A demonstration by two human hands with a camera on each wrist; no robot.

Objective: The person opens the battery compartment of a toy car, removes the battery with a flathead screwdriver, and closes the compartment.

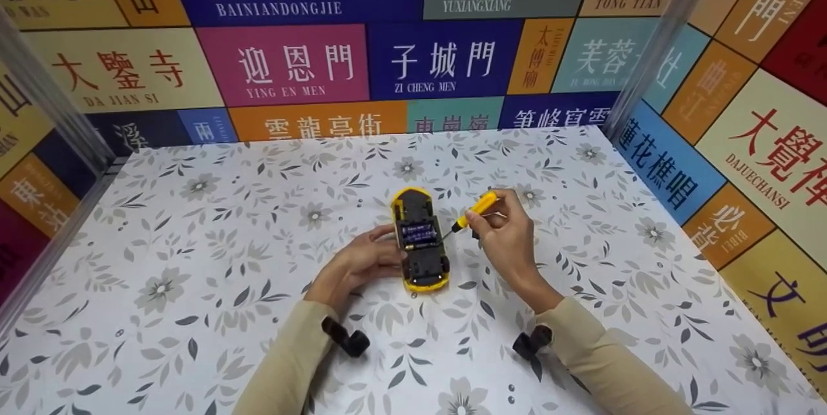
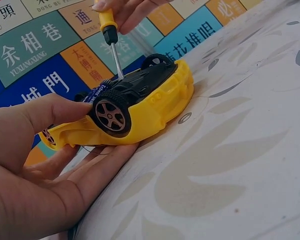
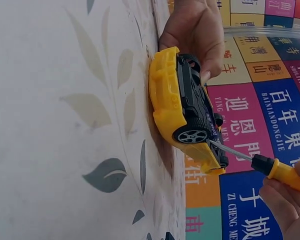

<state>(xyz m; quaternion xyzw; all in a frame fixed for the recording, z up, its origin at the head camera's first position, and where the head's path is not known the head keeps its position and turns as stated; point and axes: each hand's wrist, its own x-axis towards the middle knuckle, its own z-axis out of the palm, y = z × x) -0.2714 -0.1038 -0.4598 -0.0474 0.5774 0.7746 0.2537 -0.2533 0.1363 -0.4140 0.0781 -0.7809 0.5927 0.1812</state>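
Note:
A yellow toy car (image 1: 426,273) lies upside down, its black underside facing up. In the underside, an uncovered battery compartment shows purple batteries (image 1: 418,234). My left hand (image 1: 362,260) grips the car from the left, thumb by a wheel (image 2: 111,116) and fingers beneath the body. My right hand (image 1: 507,234) holds a screwdriver (image 1: 481,203) by its yellow handle. The metal shaft (image 3: 232,151) slants down to the battery compartment's right edge, its tip right at the batteries. A small dark piece (image 1: 476,234) shows below the right fingers.
A white tablecloth (image 1: 213,240) with grey leaves and flowers covers the table. Colourful panels with Chinese lettering (image 1: 284,63) stand behind and at the sides, with clear upright strips (image 1: 652,53) at the corners. Black wrist cameras (image 1: 352,340) sit at both sleeves.

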